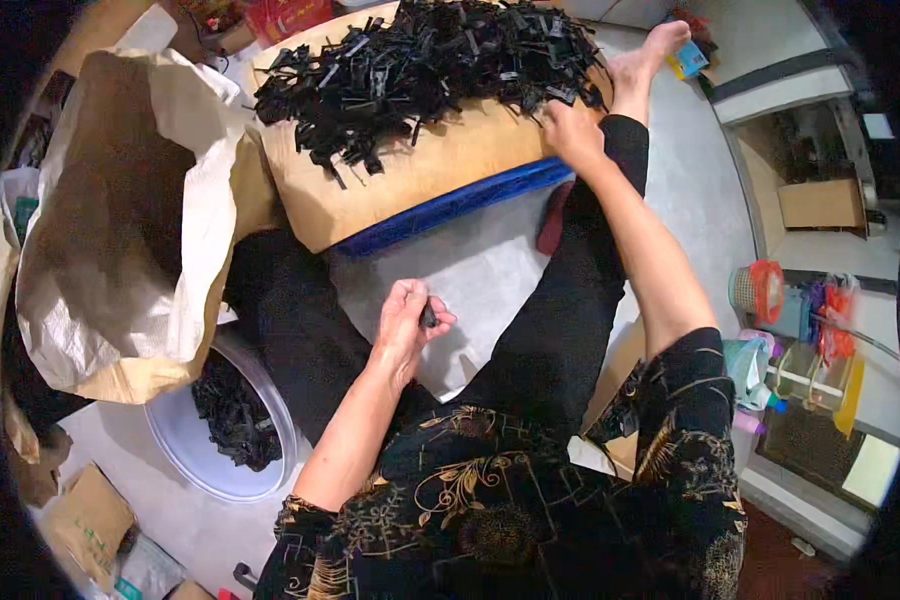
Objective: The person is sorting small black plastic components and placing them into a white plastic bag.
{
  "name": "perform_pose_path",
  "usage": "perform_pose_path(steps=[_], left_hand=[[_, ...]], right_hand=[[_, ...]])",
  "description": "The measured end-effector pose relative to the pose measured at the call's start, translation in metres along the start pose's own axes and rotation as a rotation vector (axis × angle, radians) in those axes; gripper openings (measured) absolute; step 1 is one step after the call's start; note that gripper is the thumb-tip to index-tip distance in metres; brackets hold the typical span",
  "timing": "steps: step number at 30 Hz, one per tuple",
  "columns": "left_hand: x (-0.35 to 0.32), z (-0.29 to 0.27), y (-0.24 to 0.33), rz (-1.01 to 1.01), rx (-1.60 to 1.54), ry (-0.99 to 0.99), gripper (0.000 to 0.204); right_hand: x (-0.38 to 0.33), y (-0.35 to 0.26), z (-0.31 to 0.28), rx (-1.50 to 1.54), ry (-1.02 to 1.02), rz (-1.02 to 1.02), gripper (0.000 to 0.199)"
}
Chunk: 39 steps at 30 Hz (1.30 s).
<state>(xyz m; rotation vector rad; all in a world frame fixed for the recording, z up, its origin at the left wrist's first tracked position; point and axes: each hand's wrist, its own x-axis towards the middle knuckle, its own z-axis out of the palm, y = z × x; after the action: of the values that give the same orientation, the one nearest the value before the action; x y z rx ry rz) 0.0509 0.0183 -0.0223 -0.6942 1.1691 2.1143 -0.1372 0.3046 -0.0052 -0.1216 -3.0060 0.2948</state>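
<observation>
Left hand [407,325] closed around a small black part [429,315]; right hand [571,133] fingers-down, gripping at the black parts pile [420,60].

The left hand [407,322] is held near the lap, fingers curled shut with the forearm bent inward. The right hand [570,135] is stretched far forward, arm nearly straight, palm down, fingers bent.
</observation>
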Motion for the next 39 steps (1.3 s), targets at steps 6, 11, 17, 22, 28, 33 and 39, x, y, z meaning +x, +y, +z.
perform_pose_path(steps=[6,11,17,22,28,33,39], left_hand=[[0.002,-0.011,-0.005,-0.001,-0.087,-0.144,0.015],[-0.003,-0.011,-0.007,-0.033,-0.132,-0.111,0.01],[0.0,-0.007,-0.004,-0.011,-0.096,-0.156,0.012],[0.001,-0.006,0.003,0.011,0.075,-0.245,0.027],[-0.005,0.007,0.022,0.193,-0.053,-0.232,0.064],[-0.003,0.001,0.023,0.297,-0.154,-0.392,0.067],[-0.017,-0.006,0.017,0.29,-0.212,-0.394,0.046]], right_hand=[[0.002,-0.008,-0.012,-0.035,-0.046,-0.065,0.023],[0.009,0.011,0.029,0.032,0.038,0.065,0.027],[0.001,0.017,0.029,0.016,0.002,0.032,0.025],[-0.028,-0.014,-0.013,0.075,-0.046,-0.156,0.02],[-0.111,-0.078,-0.026,0.603,-0.223,-0.345,0.015],[-0.182,-0.129,-0.02,0.839,-0.269,-0.336,0.023],[-0.217,-0.137,-0.006,0.926,-0.271,-0.321,0.027]])
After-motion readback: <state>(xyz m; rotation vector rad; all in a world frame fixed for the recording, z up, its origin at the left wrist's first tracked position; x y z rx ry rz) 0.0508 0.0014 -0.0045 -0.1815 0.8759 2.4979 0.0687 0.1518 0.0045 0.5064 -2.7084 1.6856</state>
